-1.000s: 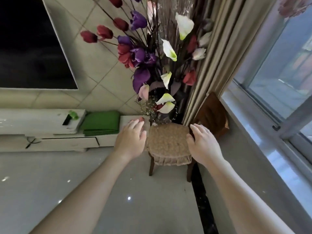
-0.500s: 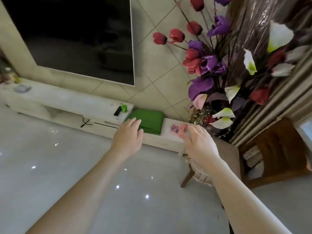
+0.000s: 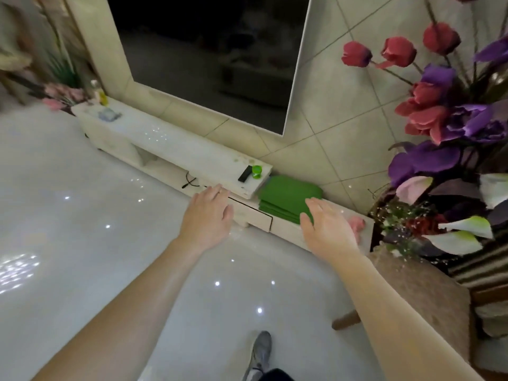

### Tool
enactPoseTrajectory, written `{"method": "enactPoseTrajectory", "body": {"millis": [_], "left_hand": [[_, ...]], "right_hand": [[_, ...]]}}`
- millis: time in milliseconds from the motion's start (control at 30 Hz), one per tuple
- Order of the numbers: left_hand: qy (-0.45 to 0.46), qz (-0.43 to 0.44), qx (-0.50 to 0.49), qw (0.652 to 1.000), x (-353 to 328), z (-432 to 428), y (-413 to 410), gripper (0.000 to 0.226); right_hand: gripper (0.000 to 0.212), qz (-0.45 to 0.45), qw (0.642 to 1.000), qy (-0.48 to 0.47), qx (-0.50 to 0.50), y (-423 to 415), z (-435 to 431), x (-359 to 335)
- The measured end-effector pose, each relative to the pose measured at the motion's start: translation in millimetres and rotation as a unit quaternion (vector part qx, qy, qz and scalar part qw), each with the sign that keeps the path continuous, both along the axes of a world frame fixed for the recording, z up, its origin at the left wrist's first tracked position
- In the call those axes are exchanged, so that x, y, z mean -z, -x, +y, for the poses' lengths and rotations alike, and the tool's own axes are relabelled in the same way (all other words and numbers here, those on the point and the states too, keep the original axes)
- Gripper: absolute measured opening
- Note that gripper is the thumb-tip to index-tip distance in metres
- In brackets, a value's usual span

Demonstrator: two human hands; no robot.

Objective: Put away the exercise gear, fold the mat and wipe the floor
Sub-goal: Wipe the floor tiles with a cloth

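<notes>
At the far left, a blurred clump of plants and pink flowers ran off the frame edge. Beside it, on the left end of the low white surface, stood a small yellow bottle and a bluish object, both too smeared to name. A dark screen on the tiled wall was cut off at the top. Below the surface's raised part a thin black cable lay on the lower step. The left hand hovered in front of that step, released, fingers straight and holding nothing. It partly covered the left end of a closed drawer front, whose contents were hidden. On the raised part's right end sat a black remote and a small green item that was hard to make out. Just right of them, the folded green mat lay on the lower step against the wall. The right hand, also released and empty, overlapped the mat's near right corner; whether it touched could not be told. A pink object peeked out just beyond that hand, mostly covered. At the right, red, purple and white flowers hid their own vase, above a cushioned stool. A grey shoe stood on the glossy floor, cut off at the bottom.
</notes>
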State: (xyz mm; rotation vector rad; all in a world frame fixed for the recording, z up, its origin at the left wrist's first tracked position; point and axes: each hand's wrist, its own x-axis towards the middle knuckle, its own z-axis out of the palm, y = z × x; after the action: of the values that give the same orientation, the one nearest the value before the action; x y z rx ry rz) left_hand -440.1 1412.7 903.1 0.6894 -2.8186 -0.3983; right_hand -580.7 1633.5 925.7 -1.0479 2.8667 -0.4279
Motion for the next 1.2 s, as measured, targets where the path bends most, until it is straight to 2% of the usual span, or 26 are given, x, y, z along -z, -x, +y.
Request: {"method": "enactPoseTrajectory", "body": {"millis": [167,267,533,733,967,1200], "left_hand": [[-0.004,-0.001,-0.041,0.999,8,-60,18,0.065],[-0.002,0.001,-0.078,0.997,10,-90,30,0.059],[-0.027,-0.01,-0.164,0.986,16,-170,40,0.061],[-0.027,-0.007,-0.205,0.978,24,-245,24,0.048],[-0.038,-0.006,-0.206,0.978,38,-358,6,0.048],[-0.049,-0.003,-0.201,0.978,40,-470,-12,0.048]], "right_hand": [[0.05,0.003,0.998,-0.003,-0.058,40,-71,12],[0.048,0.017,0.996,-0.008,-0.091,65,-115,13],[0.048,0.027,0.981,-0.019,-0.189,105,-229,7],[0.048,0.037,0.969,-0.03,-0.243,101,-317,9],[0.051,-0.001,0.972,-0.029,-0.235,83,-432,26],[0.052,-0.001,0.975,-0.027,-0.22,70,-546,35]]}}
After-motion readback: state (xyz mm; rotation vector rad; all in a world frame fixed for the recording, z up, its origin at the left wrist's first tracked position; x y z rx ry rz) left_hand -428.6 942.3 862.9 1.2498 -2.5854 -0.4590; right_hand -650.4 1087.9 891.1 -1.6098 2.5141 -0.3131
